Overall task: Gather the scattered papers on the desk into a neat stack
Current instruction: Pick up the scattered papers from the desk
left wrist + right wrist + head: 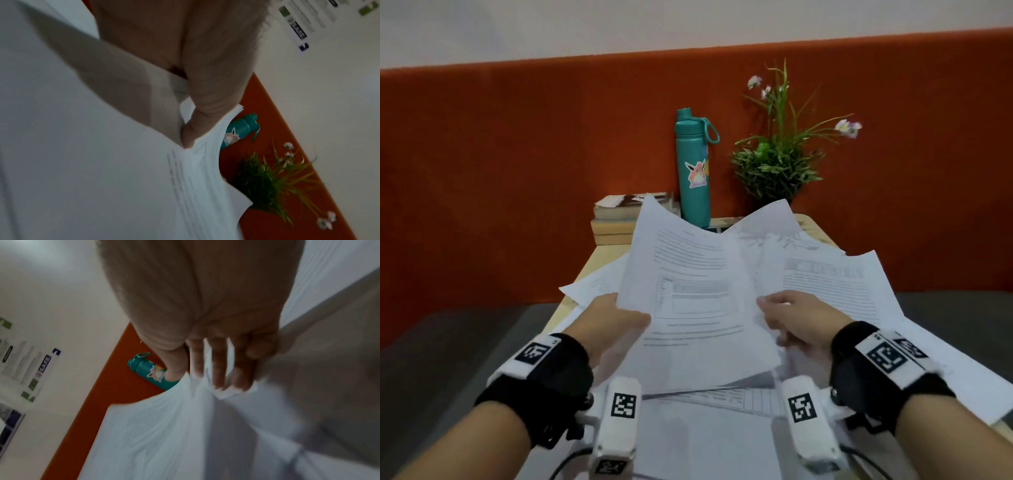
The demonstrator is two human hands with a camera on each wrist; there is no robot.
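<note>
Both hands hold white printed papers (698,294) raised above the desk (606,260), the sheets bowed in the middle. My left hand (616,317) grips their left edge; in the left wrist view its thumb (205,113) presses on top of the sheets (123,178). My right hand (787,318) pinches the right side, and in the right wrist view its fingers (218,369) curl into crumpled paper (174,426). More loose sheets (859,291) lie spread over the desk to the right and below the hands.
A teal water bottle (693,168) with a sticker stands at the desk's far edge beside a potted plant (777,164). A pile of books (619,216) lies at the far left corner. An orange partition (517,171) backs the desk.
</note>
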